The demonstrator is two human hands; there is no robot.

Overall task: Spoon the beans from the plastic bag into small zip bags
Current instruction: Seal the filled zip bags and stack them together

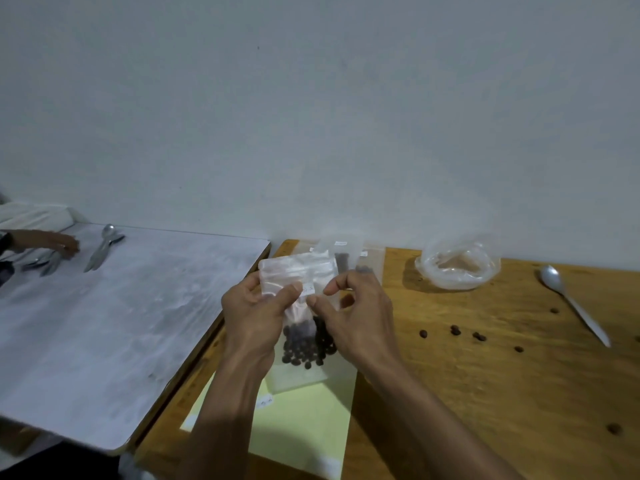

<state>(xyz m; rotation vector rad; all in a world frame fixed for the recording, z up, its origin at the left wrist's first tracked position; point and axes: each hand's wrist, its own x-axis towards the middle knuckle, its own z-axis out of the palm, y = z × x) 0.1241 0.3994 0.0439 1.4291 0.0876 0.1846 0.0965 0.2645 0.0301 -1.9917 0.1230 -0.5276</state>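
Note:
A small clear zip bag (298, 271) with dark beans (304, 344) in its bottom is held up over the wooden table (485, 375). My left hand (254, 313) grips its left side, thumb across the front. My right hand (356, 313) pinches the bag's right edge near the top between thumb and forefinger. The crumpled clear plastic bag (460, 265) lies open at the back right, nearly empty. A metal spoon (571, 299) lies on the table at the far right, untouched. More small zip bags (346, 254) lie behind my hands.
Several loose beans (478, 336) are scattered on the wood right of my hands. A pale yellow sheet (304, 420) lies under my forearms. At the left, a white-topped table (121, 317) holds spoons (104, 247), and another person's hand (59, 245) rests there.

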